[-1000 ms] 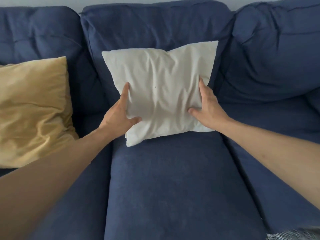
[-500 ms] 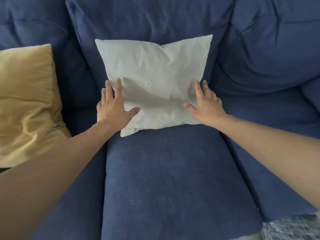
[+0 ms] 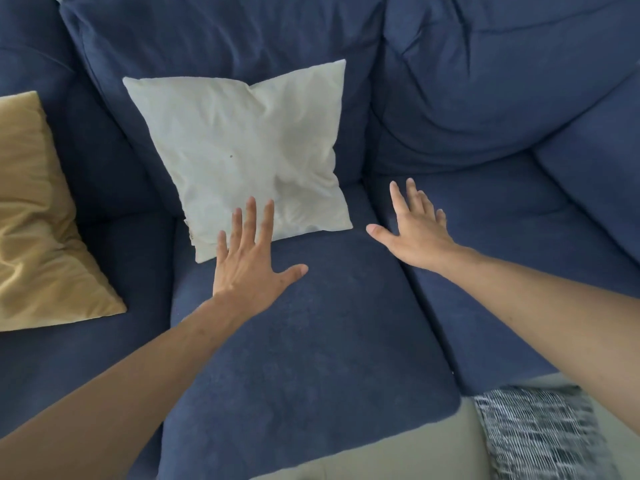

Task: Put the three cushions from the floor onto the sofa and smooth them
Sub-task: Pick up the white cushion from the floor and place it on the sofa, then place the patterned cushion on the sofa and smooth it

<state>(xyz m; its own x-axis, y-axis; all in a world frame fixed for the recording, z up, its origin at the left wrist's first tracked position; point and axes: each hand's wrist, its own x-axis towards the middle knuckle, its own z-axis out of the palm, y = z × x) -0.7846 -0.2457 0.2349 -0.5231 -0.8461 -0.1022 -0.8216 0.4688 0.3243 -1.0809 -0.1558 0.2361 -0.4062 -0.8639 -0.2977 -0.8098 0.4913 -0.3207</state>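
A white cushion (image 3: 242,150) leans upright against the middle backrest of the dark blue sofa (image 3: 311,323). A mustard-yellow cushion (image 3: 38,216) rests on the left seat. My left hand (image 3: 252,258) is open with fingers spread, its fingertips over the white cushion's lower edge. My right hand (image 3: 415,226) is open too, hovering over the seat just right of that cushion and apart from it. A black-and-white patterned cushion (image 3: 540,434) lies on the floor at the bottom right, partly cut off by the frame.
Pale floor (image 3: 398,452) shows below the sofa's front edge. The right seat (image 3: 502,254) and its large back pillow (image 3: 502,81) hold no cushion.
Both hands have let go of the white cushion and drawn back toward me with fingers spread. The view has tilted down, bringing the floor and the patterned cushion into sight.
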